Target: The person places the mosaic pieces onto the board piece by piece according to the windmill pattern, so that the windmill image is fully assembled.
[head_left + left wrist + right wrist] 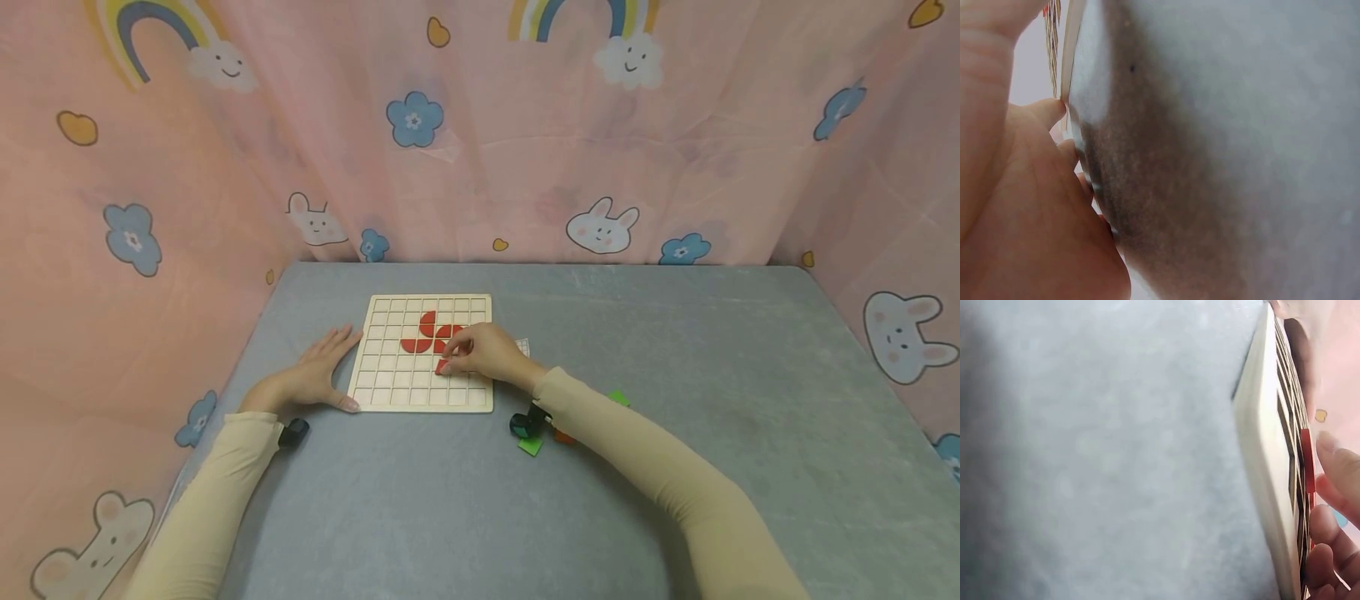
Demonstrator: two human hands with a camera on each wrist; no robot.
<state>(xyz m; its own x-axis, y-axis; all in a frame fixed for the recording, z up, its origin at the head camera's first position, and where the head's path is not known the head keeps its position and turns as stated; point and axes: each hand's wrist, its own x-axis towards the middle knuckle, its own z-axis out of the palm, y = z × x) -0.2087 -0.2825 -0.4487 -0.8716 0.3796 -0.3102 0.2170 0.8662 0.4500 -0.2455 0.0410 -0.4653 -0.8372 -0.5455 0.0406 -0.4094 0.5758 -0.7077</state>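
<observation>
A pale wooden grid board [382, 377] lies on the grey table. Several red rounded tiles [417, 345] sit in its middle squares. My right hand [487, 354] is over the board's right half, holding a small red tile [440, 367] between thumb and curled fingers, low against the grid. In the right wrist view, this red tile [1308, 461] stands just above the grid beside the thumb. My left hand [315, 375] rests at the board's left edge, fingers extended and thumb spread, touching the rim. The left wrist view shows mostly the palm [1041, 206] and a board edge.
A white gridded card [522, 346] is partly hidden behind the right hand. Green tiles [530, 446] and an orange-red tile [564, 437] lie beside and under the right forearm. A pink patterned curtain [495, 167] surrounds the table [712, 350] at the back and sides.
</observation>
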